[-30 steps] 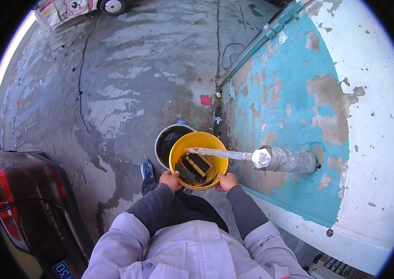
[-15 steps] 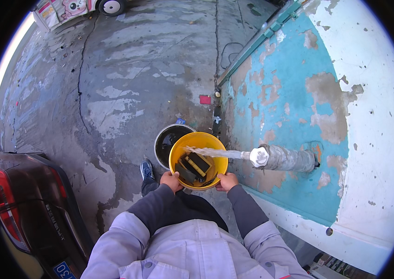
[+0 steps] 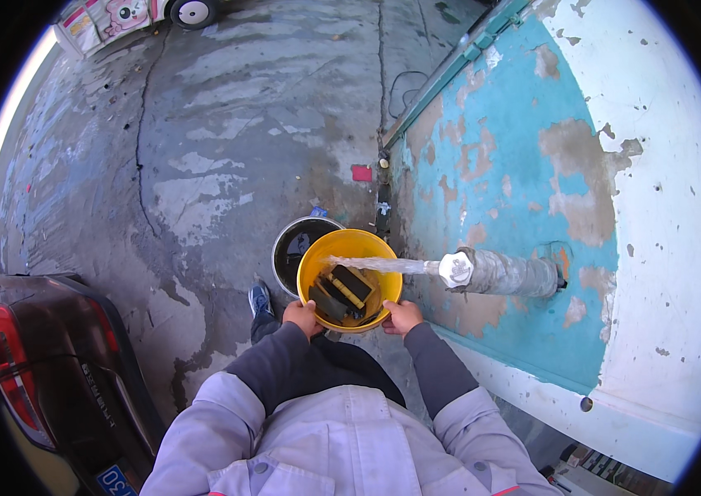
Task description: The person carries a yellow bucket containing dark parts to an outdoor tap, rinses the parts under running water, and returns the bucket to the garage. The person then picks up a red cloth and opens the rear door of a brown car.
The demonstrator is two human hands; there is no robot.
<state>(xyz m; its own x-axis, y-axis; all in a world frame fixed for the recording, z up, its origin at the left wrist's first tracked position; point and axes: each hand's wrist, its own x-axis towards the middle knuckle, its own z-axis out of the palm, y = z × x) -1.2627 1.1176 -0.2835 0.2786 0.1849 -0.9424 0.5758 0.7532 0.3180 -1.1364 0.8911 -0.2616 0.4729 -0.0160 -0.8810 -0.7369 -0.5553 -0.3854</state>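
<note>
Both my hands grip the near rim of a yellow bucket (image 3: 390, 273). My left hand (image 3: 302, 318) is closed on its left side and my right hand (image 3: 402, 317) on its right side. Water (image 3: 383, 264) streams from a wrapped wall tap (image 3: 456, 269) into the bucket. Inside lie a black block-like piece (image 3: 351, 283), a yellow strip (image 3: 347, 291) and other dark flat pieces in shallow water; their kind I cannot make out. Just beyond the bucket, partly hidden by it, a metal-rimmed basin (image 3: 285, 240) holds dark liquid.
A peeling teal and white wall (image 3: 524, 190) rises on the right. At the lower left is the rear of a dark car (image 3: 69, 355); a vehicle wheel (image 3: 193, 11) shows at the far left. The concrete floor (image 3: 226, 107) is wet and cracked, with a red scrap (image 3: 361, 173) on it.
The bucket and both hands have shifted very slightly left and away from me in the picture, while the view moved a little too. Water still pours into the bucket.
</note>
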